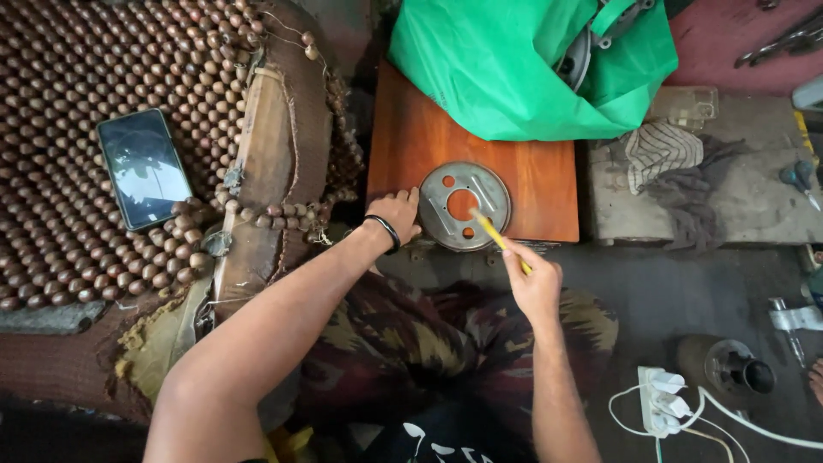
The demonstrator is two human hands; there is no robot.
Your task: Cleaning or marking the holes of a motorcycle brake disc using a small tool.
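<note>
Steadying the round metal disc (464, 206) with my left hand (396, 213) flat beside it, right-hand fingers (520, 260) pinch a yellow pencil (499, 241), tip angled up-left onto the disc's face.

Inside the green plastic bag (523, 69) at twelve o'clock, a grey metal part (576, 58) peeks out, mostly covered, shape impossible to read. The left hand (396, 216) hides the round metal plate's (464, 206) nine o'clock rim. The yellow tool (493, 233) disappears into the right hand (533, 283); its back end can't be seen. At three o'clock, tools (793, 39) and a foot (815, 380) are cut by the frame's edge. The phone (144, 168) screen shows only glare.
</note>
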